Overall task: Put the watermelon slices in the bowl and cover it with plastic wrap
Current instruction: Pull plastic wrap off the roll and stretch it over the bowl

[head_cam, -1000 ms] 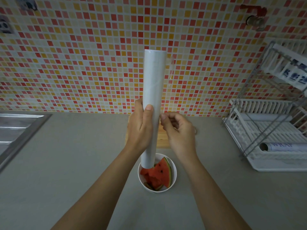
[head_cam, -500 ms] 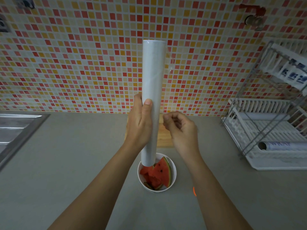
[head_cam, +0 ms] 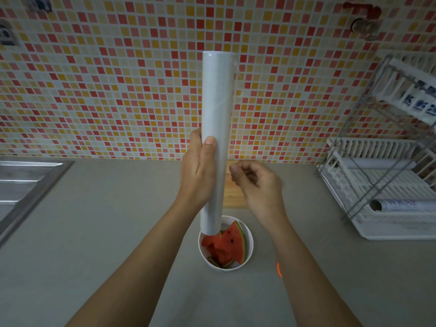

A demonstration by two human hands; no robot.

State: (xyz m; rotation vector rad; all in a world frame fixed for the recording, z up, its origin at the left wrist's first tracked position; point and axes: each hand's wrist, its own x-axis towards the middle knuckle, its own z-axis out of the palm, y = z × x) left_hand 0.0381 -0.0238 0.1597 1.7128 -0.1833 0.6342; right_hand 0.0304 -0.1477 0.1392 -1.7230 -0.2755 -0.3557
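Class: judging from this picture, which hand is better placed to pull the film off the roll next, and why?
Probably the right hand: its pinched fingers sit beside the plastic wrap roll, seemingly at the film's edge, while the left hand grips the roll upright above the bowl.

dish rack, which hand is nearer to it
Right. The right hand is beside the roll, on the dish rack side; the left hand grips the roll farther away.

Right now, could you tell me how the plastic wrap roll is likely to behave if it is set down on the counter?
The roll is a long smooth cylinder, so laid flat it would probably roll. Stood on end it looks tall and narrow, likely to tip. The left hand alone holds it upright, so it seems light and stiff.
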